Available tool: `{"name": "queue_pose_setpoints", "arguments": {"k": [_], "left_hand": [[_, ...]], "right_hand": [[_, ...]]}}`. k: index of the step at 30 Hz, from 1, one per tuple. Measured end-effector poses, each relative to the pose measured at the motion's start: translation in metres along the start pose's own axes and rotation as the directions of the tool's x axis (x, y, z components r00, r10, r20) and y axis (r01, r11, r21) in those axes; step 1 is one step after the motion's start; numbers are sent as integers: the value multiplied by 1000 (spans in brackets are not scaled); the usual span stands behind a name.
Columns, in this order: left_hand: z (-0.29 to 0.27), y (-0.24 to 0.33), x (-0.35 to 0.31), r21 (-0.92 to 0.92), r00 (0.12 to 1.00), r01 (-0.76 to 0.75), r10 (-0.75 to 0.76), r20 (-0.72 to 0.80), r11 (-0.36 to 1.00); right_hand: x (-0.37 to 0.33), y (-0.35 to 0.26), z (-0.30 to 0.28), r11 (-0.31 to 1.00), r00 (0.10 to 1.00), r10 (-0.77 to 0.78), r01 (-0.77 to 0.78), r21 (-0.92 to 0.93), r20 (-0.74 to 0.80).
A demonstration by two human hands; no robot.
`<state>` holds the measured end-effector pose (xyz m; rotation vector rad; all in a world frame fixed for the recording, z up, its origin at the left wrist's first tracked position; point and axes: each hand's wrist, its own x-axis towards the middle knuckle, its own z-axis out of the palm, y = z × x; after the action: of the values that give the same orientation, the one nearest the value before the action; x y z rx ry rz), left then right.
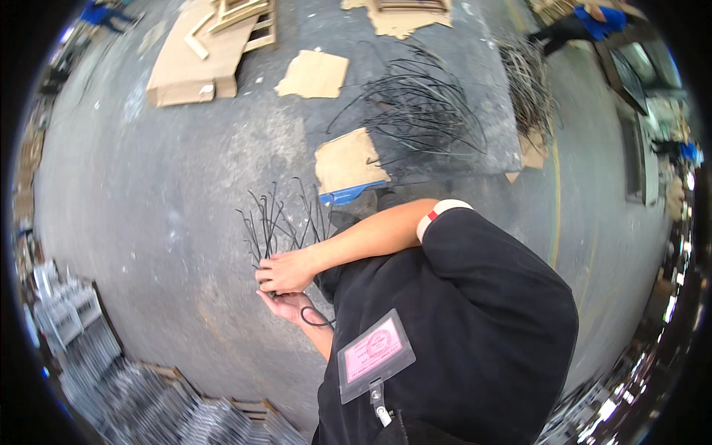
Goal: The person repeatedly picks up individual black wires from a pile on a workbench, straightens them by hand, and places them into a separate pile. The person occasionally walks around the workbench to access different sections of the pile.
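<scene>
Just left of centre in the head view, a bundle of thin dark hooked rods is grasped by the right hand, whose fingers are curled over it. Below, the left hand is held with its palm turned upward, close under the bundle's lower end; how far its fingers are closed cannot be told, since they are partly covered. The rods are fanned out above the hands, their bent tips pointed toward the upper edge of the view. To the left, a wide stretch of grey floor is seen, bounded at the lower left by stacked metal frames. On the right, the room around the hands is bordered by the wearer's black-clothed torso, on which a pink badge is hung. Beyond the hands, a cardboard piece is laid near the front edge of a flat grey surface, whose height cannot be judged. Across that surface a loose rod pile is spread; past its right edge, a denser pile is seen.
</scene>
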<state>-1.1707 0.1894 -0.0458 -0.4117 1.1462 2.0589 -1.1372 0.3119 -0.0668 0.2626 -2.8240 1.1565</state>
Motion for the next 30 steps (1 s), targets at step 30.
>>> {"name": "queue_pose_setpoints", "arguments": {"k": [30], "left_hand": [[-50,-79,-79,376,894,36,138,-427,926]], "right_hand": [[-647,137,-144,11,-26,954,-993,121,-299]]}}
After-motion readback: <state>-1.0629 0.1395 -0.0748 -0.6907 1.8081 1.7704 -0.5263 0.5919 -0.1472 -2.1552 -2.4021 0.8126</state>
